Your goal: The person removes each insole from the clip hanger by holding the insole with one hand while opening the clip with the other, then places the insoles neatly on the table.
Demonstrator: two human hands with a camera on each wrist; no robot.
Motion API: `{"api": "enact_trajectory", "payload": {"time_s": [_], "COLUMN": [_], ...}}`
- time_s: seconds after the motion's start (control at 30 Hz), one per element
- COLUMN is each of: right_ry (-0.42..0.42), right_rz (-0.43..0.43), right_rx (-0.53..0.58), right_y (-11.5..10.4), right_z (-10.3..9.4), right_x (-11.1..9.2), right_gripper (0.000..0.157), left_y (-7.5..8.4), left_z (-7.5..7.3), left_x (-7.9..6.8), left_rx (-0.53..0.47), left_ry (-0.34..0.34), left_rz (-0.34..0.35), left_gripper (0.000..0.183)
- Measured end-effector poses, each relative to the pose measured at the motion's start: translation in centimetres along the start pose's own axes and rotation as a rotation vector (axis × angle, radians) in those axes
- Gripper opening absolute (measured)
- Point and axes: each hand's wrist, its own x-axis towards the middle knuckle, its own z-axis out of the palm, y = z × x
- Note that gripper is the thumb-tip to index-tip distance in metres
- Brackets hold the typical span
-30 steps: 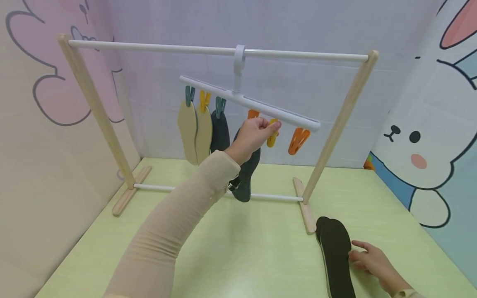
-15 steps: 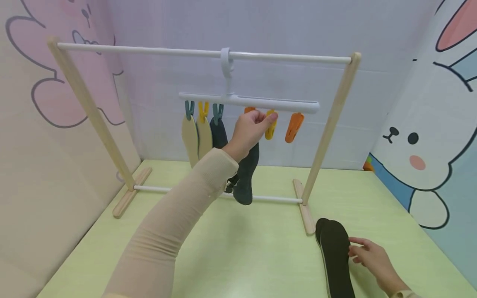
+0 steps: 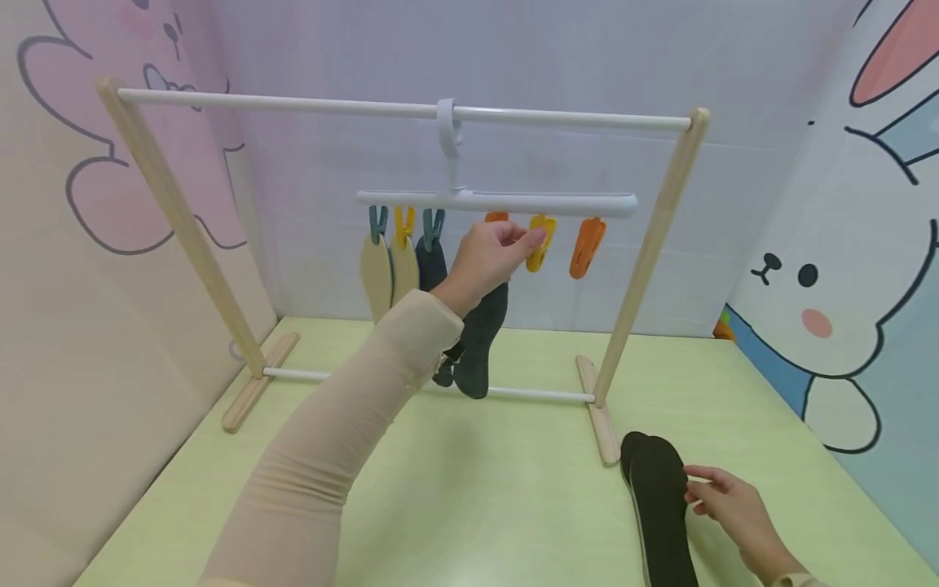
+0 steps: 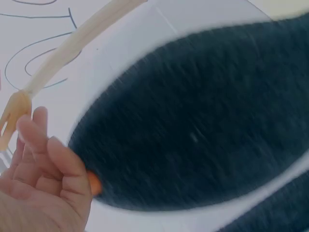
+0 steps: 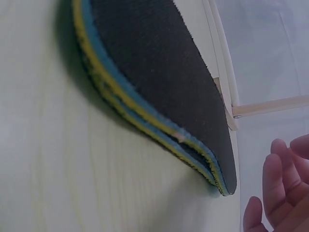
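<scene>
White clip hanger [image 3: 499, 202] hangs level from the rack's top bar. On its right half are an orange clothespin [image 3: 496, 217], partly hidden, a yellow clothespin [image 3: 541, 249] and another orange clothespin [image 3: 588, 249]. My left hand [image 3: 490, 254] is at the yellow clothespin, the thumb tip overlapping it in the head view; the left wrist view shows loosely bent fingers [image 4: 36, 135] and no clear pinch. A dark insole [image 4: 193, 116] hangs behind that hand. My right hand [image 3: 734, 509] holds nothing, its fingers loosely bent beside stacked dark insoles [image 3: 660, 505] with blue and yellow edges.
Clothespins on the hanger's left half hold two beige insoles [image 3: 389, 265] and a dark insole [image 3: 431, 262]. The rack has wooden legs [image 3: 649, 261] with feet on the pale green table [image 3: 455, 497] and a white lower bar [image 3: 543, 395]. Patterned cloth walls surround it.
The hanger has swung from slanting to level, its left end lower and right end higher. The rack top has shifted left in the view. My right hand has barely moved.
</scene>
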Motion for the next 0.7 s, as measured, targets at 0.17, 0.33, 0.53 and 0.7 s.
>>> {"api": "enact_trajectory", "payload": {"time_s": [0.17, 0.33, 0.53, 0.7], "right_ry": [0.001, -0.012, -0.027, -0.052], "right_rz": [-0.006, -0.005, 0.003, 0.002], "right_rx": [0.011, 0.039, 0.106, 0.145], "right_y": [-0.1, -0.1, -0.3, -0.5], "right_z": [0.0, 0.2, 0.8, 1.5], "right_x": [-0.1, -0.2, -0.4, -0.6], "right_gripper": [0.037, 0.03, 0.028, 0.03], "left_y": [-0.5, -1.2, -1.6, -1.6], "left_z": [-0.6, -0.8, -0.8, -0.4], "left_x": [-0.1, 0.0, 0.1, 0.1], "left_rx": [0.098, 0.131, 0.117, 0.105], "left_ry": [0.041, 0.19, 0.203, 0.114], "left_rz": [0.01, -0.01, -0.031, -0.048], "left_gripper": [0.034, 0.034, 0.03, 0.048]}}
